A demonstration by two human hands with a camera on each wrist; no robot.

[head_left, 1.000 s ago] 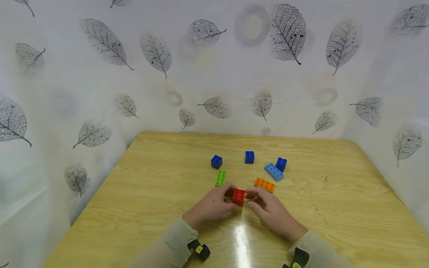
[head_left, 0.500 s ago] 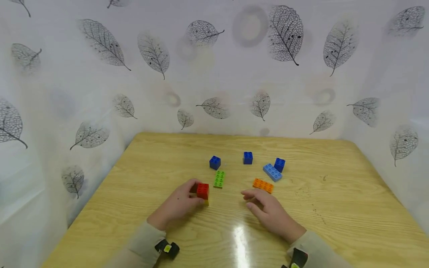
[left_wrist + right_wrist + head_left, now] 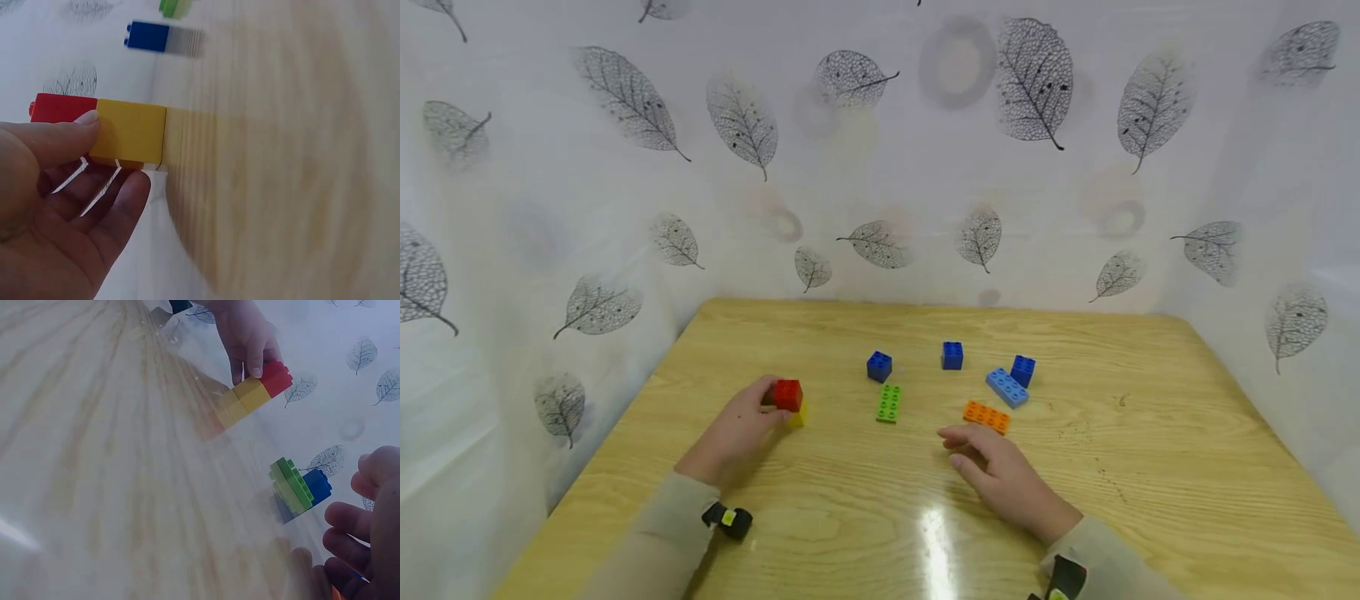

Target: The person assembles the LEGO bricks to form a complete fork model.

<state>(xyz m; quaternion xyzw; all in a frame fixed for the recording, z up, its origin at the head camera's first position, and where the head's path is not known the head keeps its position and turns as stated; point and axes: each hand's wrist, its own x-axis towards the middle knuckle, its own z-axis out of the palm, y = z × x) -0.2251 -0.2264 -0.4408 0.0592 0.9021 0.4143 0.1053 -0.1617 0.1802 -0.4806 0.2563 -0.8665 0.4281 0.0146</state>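
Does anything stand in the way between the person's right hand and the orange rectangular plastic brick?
Nothing visible does. In the head view, the right hand is on the near side of the orange brick, no other brick between them; the light-blue rectangular plastic brick lies beyond it.

Head view: bright, even, fairly sharp. White glare streak (image 3: 937, 554) on near counter (image 3: 827, 517), soft shadow by the left hand (image 3: 733, 429). Wrist views dimmer, cooler, hazy: counter grain smeared, yellow brick (image 3: 252, 394) mirrored in the gloss, second glare patch (image 3: 17, 535) in right wrist.
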